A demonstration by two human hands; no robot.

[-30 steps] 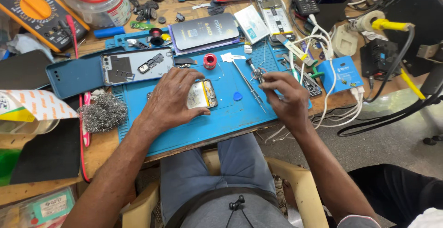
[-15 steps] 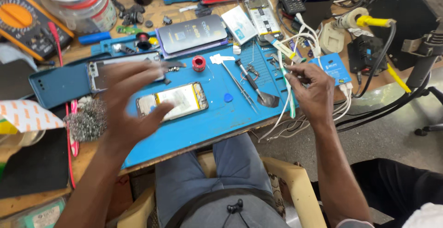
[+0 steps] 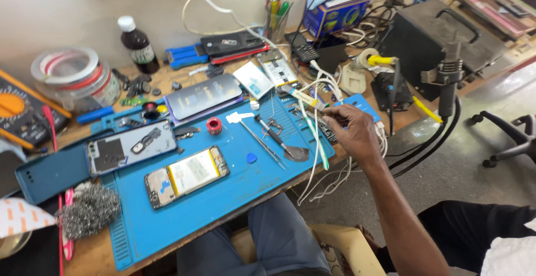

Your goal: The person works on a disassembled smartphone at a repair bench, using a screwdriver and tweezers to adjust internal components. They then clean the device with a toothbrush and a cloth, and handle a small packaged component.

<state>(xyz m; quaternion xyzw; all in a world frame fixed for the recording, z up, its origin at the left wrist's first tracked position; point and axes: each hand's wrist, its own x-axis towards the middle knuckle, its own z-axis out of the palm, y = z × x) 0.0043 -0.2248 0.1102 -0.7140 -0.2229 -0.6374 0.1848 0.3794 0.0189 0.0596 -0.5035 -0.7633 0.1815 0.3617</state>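
Hovering over the blue mat's [image 3: 223, 209] right edge, right hand [image 3: 354, 133] has fingers [image 3: 335, 114] pinched shut; can't tell what they hold. White cables [image 3: 318, 136] run just beside it. Opened phone [image 3: 187, 176] lies mid-mat, untouched. Left hand out of frame.

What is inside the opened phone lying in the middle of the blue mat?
The opened phone shows a pale battery filling its middle and dark board sections at both ends. Whatever lies beneath the battery is covered. The blue mat lies under it.
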